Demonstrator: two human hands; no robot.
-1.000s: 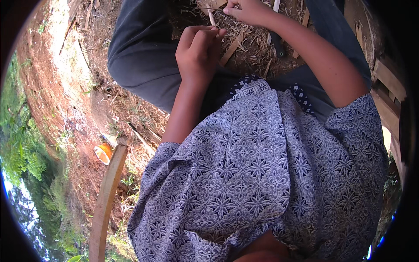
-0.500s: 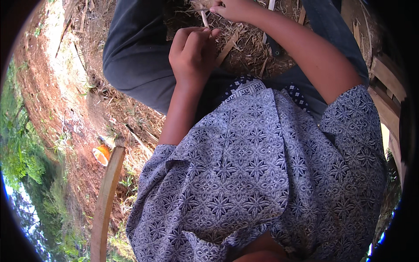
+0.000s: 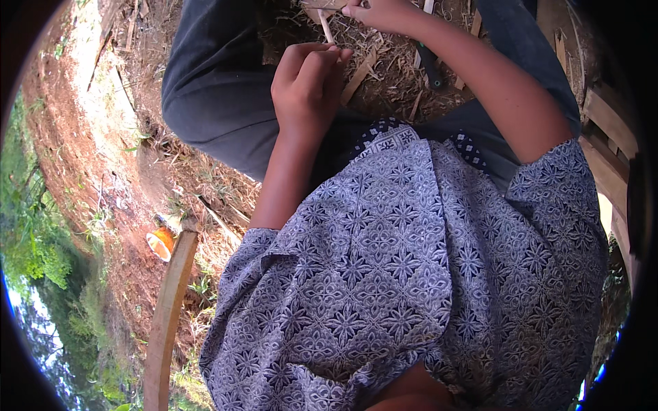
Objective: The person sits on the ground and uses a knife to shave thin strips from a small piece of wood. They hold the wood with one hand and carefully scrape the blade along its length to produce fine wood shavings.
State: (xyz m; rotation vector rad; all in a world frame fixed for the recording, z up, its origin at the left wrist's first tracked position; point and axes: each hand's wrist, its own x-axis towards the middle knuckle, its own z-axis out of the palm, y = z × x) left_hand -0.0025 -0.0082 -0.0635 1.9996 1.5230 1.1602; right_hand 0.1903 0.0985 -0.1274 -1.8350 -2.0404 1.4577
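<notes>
My left hand [image 3: 310,82] is closed, thumb and fingers pinching the near end of a thin pale wooden stick [image 3: 325,27]. The stick points away from me. At the top edge, my right hand [image 3: 380,14] closes on a thin dark blade [image 3: 329,8], which reaches leftward across the stick's far end. Any handle is hidden by the fingers or out of the picture. A piece of pale wood [image 3: 317,14] lies beneath the blade, partly cut off by the frame.
Wood shavings [image 3: 391,65] litter the ground between my legs. A black-handled tool [image 3: 432,68] lies there, partly under my right forearm. A long timber [image 3: 168,315] and an orange bowl-like object [image 3: 160,243] are at left. Wooden boards [image 3: 610,130] stand at right.
My right hand has shifted slightly right and upward with the blade. My left hand has moved slightly right with the stick. More of the black-handled tool shows.
</notes>
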